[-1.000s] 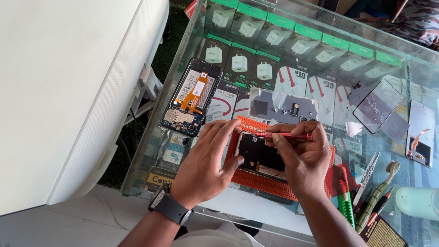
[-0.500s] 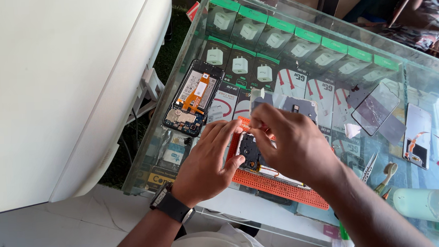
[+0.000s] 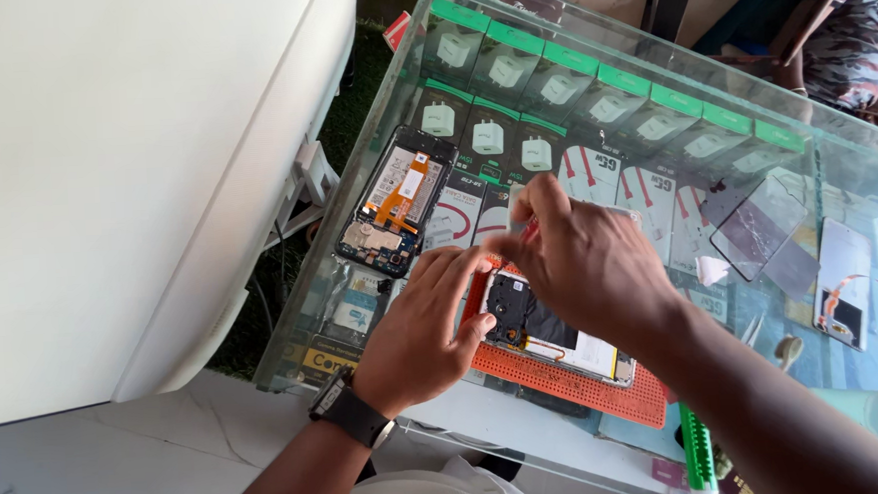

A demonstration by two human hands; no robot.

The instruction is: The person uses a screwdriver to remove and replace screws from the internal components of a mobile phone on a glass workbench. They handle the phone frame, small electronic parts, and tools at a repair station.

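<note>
On the glass counter (image 3: 762, 290), an opened phone (image 3: 554, 333) lies on an orange mat (image 3: 587, 388). The left hand (image 3: 425, 330) steadies its edge, fingers bent; the right hand (image 3: 585, 261) pinches something small, unclear, above it.

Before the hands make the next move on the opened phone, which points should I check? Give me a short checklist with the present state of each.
1. Opened black phone with exposed internals lies on the orange perforated work mat: ok.
2. Left hand steadies the phone's left edge: ok.
3. Right hand is over the phone's upper end; what its fingertips pinch: cannot tell.
4. Second opened phone with orange flex cable lies apart from both hands: ok.
5. Mat sits fully on the glass display counter: ok.
</note>
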